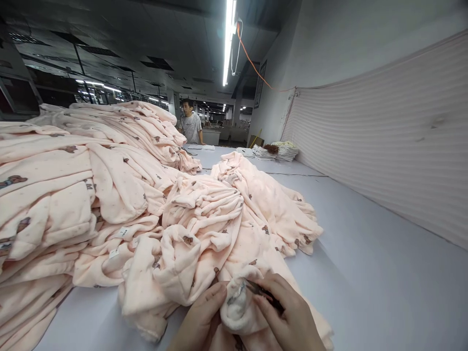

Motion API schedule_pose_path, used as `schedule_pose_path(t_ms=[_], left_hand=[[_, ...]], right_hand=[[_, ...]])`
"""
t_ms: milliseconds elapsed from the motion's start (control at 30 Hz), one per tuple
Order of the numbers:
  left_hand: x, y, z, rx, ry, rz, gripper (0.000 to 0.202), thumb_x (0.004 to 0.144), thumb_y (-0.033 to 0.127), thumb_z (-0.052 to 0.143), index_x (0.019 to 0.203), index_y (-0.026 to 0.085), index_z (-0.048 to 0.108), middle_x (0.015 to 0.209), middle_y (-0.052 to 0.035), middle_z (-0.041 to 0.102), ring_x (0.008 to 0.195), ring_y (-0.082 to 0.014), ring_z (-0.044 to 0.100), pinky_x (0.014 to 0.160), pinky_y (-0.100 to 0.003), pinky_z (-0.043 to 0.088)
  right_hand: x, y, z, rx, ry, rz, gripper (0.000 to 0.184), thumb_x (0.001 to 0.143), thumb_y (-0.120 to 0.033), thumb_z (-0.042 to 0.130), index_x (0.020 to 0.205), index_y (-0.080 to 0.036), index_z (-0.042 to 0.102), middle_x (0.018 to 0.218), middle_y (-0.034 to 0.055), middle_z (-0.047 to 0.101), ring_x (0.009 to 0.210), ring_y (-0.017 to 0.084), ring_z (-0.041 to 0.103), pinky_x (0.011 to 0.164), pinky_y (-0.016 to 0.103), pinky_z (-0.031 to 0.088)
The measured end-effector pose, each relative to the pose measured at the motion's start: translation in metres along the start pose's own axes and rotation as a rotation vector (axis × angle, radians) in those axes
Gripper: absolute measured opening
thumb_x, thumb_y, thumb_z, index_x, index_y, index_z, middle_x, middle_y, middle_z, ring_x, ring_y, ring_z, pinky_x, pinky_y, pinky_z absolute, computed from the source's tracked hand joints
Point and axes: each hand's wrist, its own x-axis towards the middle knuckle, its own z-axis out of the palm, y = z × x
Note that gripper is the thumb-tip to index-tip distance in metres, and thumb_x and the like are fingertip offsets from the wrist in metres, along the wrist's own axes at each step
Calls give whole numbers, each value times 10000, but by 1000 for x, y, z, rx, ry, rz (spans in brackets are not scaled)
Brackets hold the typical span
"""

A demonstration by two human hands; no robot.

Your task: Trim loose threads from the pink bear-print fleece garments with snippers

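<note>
A pale pink fleece garment [234, 234] with small brown bear prints lies bunched in front of me. My left hand [204, 312] is closed on its rolled cuff-like opening [243, 319], which shows a whitish inside. Between the fingers of my right hand [290, 312] is a pair of thread snips [265, 294], dark and partly covered by the fingers. Their tip points left and meets the fabric at the opening's upper edge. A greyish-blue patch [237, 295] shows inside the fold; I cannot make out what it is.
On the left rises a large heap of similar pink garments [120, 146], some with white labels [122, 232]. Folded cloths [285, 151] are stacked at the far end of the pale table [383, 273]. A person [191, 126] stands beyond it. A striped sheet [383, 131] hangs along the right wall.
</note>
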Motion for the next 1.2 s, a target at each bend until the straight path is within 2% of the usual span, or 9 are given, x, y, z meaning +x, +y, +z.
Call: schedule_pose_path(t_ms=[167, 400, 500, 600, 700, 833, 900, 1000, 1200], left_hand=[[3, 1, 10, 13, -76, -22, 234, 863, 291, 597, 1006, 144, 710, 955, -85, 726, 969, -223, 629, 851, -309, 458], [37, -8, 18, 105, -77, -14, 255, 816, 234, 650, 1051, 139, 678, 965, -88, 716, 961, -231, 637, 816, -311, 476], [69, -13, 27, 83, -26, 115, 280, 796, 285, 663, 1048, 162, 659, 1007, -76, 706, 986, -226, 627, 877, -330, 461], [87, -16, 34, 109, -11, 162, 309, 807, 318, 635, 1085, 184, 624, 1075, -79, 681, 1015, -226, 610, 908, -342, 444], [72, -21, 28, 242, 66, 183, 339, 800, 309, 644, 1111, 182, 598, 1152, -101, 632, 1085, -248, 561, 950, -364, 404], [25, -48, 5, 777, 394, 381, 273, 810, 397, 613, 1007, 214, 566, 972, -47, 619, 946, -226, 563, 842, -330, 423], [9, -68, -2, 809, 267, 312, 273, 806, 460, 590, 913, 211, 556, 770, -9, 596, 707, -184, 561, 667, -284, 442], [4, -88, -3, 708, 92, 256, 324, 775, 467, 621, 958, 208, 552, 792, -21, 616, 722, -183, 573, 693, -280, 464], [5, -77, -14, 852, 131, 444, 220, 879, 389, 483, 961, 198, 557, 813, -30, 592, 679, -167, 520, 657, -272, 455]], right_hand=[[-1, -4, -4, -223, 50, -122, 215, 859, -245, 540, 1038, -233, 658, 1002, 58, 692, 808, 211, 674, 671, 297, 528], [-27, 20, -12, 164, 53, 169, 224, 861, -309, 555, 1056, -248, 649, 964, 41, 682, 891, 188, 665, 742, 249, 532], [-58, 32, -1, 146, -113, 201, 362, 714, -222, 661, 1071, -261, 621, 1004, 37, 687, 902, 213, 665, 776, 274, 525], [-72, 37, 11, 5, -217, 171, 262, 695, -136, 576, 913, -268, 638, 908, 14, 649, 752, 178, 642, 654, 241, 497], [-65, 40, 13, 159, -51, 240, 120, 826, -212, 483, 838, -225, 601, 827, 13, 593, 734, 167, 589, 651, 242, 472], [-51, 45, 17, 575, 105, 425, 319, 878, -477, 510, 743, -194, 569, 684, -13, 551, 672, 156, 554, 632, 245, 478], [-49, 45, 24, 722, 143, 442, 338, 832, -521, 571, 770, -189, 587, 711, 1, 583, 721, 176, 584, 691, 277, 500], [-52, 38, 29, 728, 144, 395, 313, 836, -513, 569, 831, -202, 596, 760, 11, 610, 774, 189, 607, 724, 282, 500], [-55, 19, -6, 252, 26, 174, 109, 878, -304, 495, 871, -244, 585, 824, 4, 590, 707, 150, 589, 638, 225, 474]])
